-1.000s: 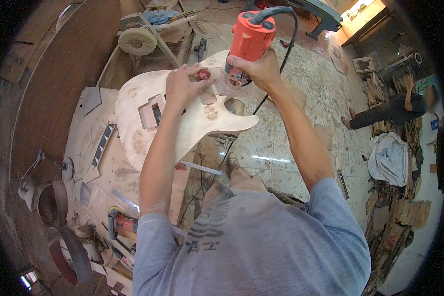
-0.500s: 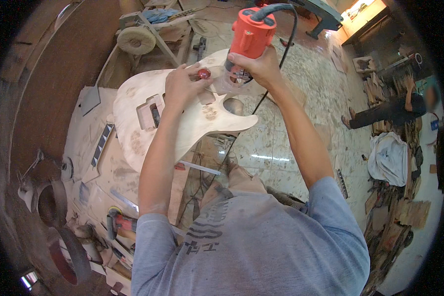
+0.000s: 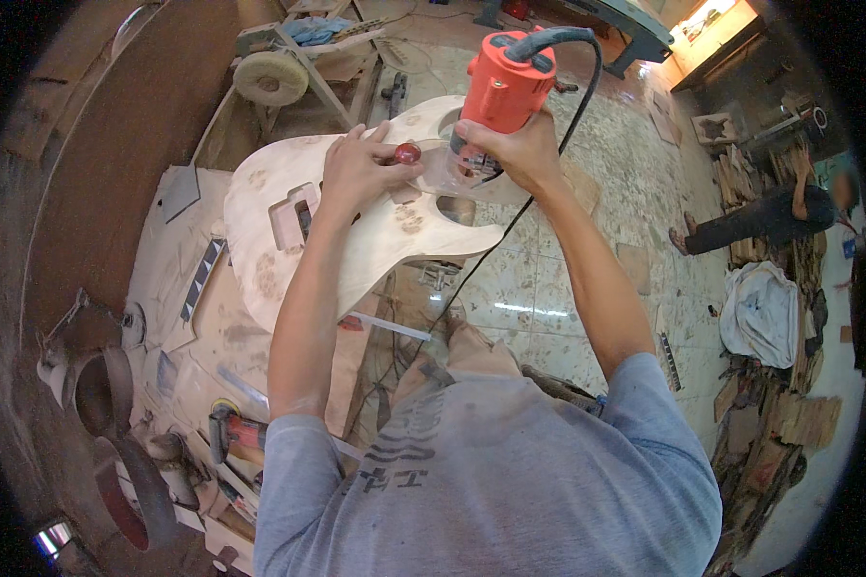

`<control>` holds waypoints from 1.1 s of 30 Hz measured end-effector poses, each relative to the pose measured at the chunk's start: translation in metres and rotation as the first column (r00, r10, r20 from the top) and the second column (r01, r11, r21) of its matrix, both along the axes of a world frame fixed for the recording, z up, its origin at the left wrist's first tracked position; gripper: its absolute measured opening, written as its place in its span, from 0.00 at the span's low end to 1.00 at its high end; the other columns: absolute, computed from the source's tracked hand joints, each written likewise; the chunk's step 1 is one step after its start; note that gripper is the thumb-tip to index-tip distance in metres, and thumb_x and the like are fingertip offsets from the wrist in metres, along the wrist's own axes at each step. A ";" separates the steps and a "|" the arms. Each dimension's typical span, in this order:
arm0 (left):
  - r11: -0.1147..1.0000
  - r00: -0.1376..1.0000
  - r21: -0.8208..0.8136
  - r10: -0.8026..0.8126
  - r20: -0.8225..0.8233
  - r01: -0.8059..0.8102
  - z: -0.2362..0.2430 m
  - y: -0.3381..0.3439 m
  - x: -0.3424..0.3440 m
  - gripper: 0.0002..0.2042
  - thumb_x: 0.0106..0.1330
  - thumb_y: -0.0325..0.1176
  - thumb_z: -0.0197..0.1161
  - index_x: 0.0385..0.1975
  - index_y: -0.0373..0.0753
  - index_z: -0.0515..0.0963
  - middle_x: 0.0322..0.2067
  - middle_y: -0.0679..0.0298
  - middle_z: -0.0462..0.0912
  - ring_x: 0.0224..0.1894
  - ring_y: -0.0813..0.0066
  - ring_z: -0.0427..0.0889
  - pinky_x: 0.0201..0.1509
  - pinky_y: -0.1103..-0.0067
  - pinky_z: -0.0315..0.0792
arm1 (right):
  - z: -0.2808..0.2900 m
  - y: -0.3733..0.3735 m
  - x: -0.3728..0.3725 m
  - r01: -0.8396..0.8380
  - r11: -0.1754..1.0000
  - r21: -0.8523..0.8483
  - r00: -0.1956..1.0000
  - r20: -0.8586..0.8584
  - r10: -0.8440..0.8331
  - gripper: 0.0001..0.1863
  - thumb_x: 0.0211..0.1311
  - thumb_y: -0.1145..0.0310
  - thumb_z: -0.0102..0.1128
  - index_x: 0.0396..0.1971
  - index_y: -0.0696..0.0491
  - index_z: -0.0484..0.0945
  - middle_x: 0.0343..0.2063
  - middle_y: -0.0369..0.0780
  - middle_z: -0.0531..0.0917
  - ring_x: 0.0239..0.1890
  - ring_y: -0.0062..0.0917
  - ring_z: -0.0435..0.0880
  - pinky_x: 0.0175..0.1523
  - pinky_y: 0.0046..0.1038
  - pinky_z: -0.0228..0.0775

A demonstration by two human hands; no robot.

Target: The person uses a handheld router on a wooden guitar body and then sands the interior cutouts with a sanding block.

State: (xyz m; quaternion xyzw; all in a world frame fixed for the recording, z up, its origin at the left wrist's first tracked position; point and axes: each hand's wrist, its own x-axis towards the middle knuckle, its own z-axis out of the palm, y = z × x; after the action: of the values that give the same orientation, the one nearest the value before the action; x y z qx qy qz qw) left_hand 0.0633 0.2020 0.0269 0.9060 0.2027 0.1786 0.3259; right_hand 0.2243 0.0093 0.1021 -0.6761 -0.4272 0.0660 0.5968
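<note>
Gripping the red router (image 3: 508, 87), head view: my right hand (image 3: 529, 149) is wrapped round its lower housing. My left hand (image 3: 361, 168) pinches the red knob (image 3: 407, 154) on the clear base plate (image 3: 441, 175), left of the housing. Guitar body (image 3: 375, 255) lies below both hands, over the tabletop (image 3: 248, 358), long axis roughly left to right, horns right. Right hand's nearer the horn end; left forearm (image 3: 308, 313) crosses the middle.

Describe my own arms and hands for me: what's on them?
Left hand and right hand: both ungloved. No watch or band shows on either wrist. Forearms bare below short, loose grey-blue T-shirt sleeves.
</note>
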 end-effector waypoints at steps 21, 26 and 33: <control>0.994 0.999 -0.107 0.026 0.033 -0.022 -0.003 0.005 -0.001 0.22 0.52 0.52 0.79 0.46 0.53 0.91 0.67 0.60 0.79 0.77 0.47 0.64 0.76 0.63 0.64 | 0.004 0.017 0.011 -0.070 0.996 0.047 0.993 0.097 0.065 0.28 0.46 0.55 0.83 0.45 0.54 0.85 0.36 0.36 0.90 0.38 0.22 0.89 0.47 0.30 0.81; 0.991 0.999 -0.131 -0.035 0.027 0.038 0.001 0.001 -0.001 0.21 0.53 0.48 0.80 0.46 0.51 0.91 0.68 0.53 0.76 0.79 0.44 0.58 0.79 0.62 0.58 | 0.000 0.002 0.010 -0.040 0.998 -0.045 0.999 0.005 0.041 0.26 0.46 0.53 0.83 0.41 0.54 0.86 0.34 0.37 0.91 0.37 0.24 0.90 0.46 0.31 0.82; 0.999 1.000 0.052 0.011 0.020 -0.012 -0.002 -0.004 0.000 0.21 0.53 0.54 0.78 0.46 0.56 0.92 0.67 0.61 0.79 0.76 0.46 0.65 0.78 0.61 0.61 | 0.003 0.002 0.017 -0.134 0.989 -0.058 0.988 -0.080 0.130 0.38 0.49 0.64 0.83 0.61 0.56 0.76 0.47 0.39 0.86 0.42 0.24 0.88 0.46 0.30 0.85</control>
State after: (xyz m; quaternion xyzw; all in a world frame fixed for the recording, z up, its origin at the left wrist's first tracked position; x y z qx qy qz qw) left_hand 0.0635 0.1985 0.0248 0.9112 0.1997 0.1947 0.3032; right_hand 0.2418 0.0113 0.1049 -0.6618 -0.4457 0.1444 0.5853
